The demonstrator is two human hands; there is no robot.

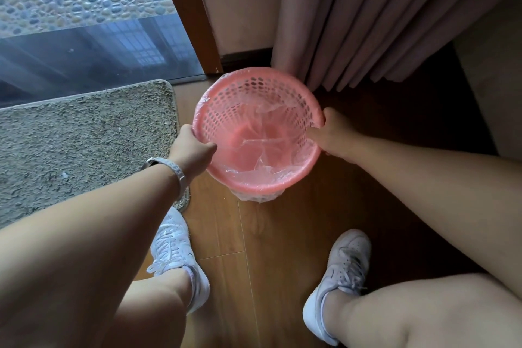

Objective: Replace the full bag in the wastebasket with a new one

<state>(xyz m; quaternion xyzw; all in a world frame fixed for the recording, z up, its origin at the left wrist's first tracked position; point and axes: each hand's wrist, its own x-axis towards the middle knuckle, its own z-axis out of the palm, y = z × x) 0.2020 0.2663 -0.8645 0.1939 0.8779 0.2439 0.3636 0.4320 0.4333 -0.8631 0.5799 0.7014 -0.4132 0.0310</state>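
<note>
A pink perforated wastebasket [223, 85] stands on the wooden floor in front of me. A clear plastic bag [262, 147] lines its inside and is folded over the rim, with loose plastic hanging below the near edge. My left hand [192, 150], with a watch on the wrist, grips the rim on the left side. On the right side, my right hand [336, 135] holds the rim, thumb on top and fingers inside. No rubbish shows inside the basket.
A shaggy beige mat [84, 138] lies on the left. Behind the basket are a glass door [84, 45] with a wooden frame [197, 17] and pink curtains [381, 17]. My two feet in white sneakers stand on the wooden floor [279, 234] below the basket.
</note>
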